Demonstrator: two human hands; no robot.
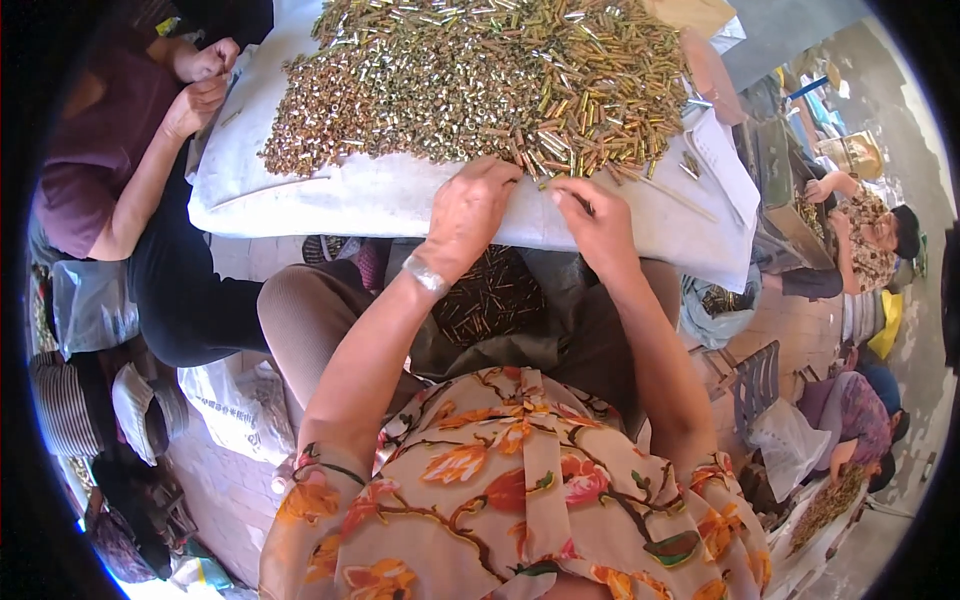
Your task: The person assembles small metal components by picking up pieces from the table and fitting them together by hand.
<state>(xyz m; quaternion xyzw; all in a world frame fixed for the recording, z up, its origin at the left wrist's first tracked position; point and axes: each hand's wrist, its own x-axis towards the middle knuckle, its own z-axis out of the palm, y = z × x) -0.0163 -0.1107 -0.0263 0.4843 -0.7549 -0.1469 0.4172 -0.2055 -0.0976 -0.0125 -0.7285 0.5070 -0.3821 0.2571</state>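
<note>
A broad heap of small brass-coloured metal parts covers the white-covered table point(340, 208) in front of me. Short ring- or nut-like pieces point(345, 115) make up its left side, and longer thin tubes point(610, 115) its right. At the heap's near edge my left hand point(472, 208) is closed, fingers curled down, with its fingertips and anything in them hidden. Close beside it, my right hand point(598, 225) pinches a small brass-coloured metal piece point(543, 185) between thumb and fingers. Below the table edge, a dark container point(490, 300) between my knees holds many slim metal pieces.
A thin stick point(675, 198) and white paper point(722, 165) lie at the table's right. On the left sits a person point(95, 190) with both hands raised over the table edge. Plastic bags point(235, 405) stand on the floor. Other people point(868, 235) work at the right.
</note>
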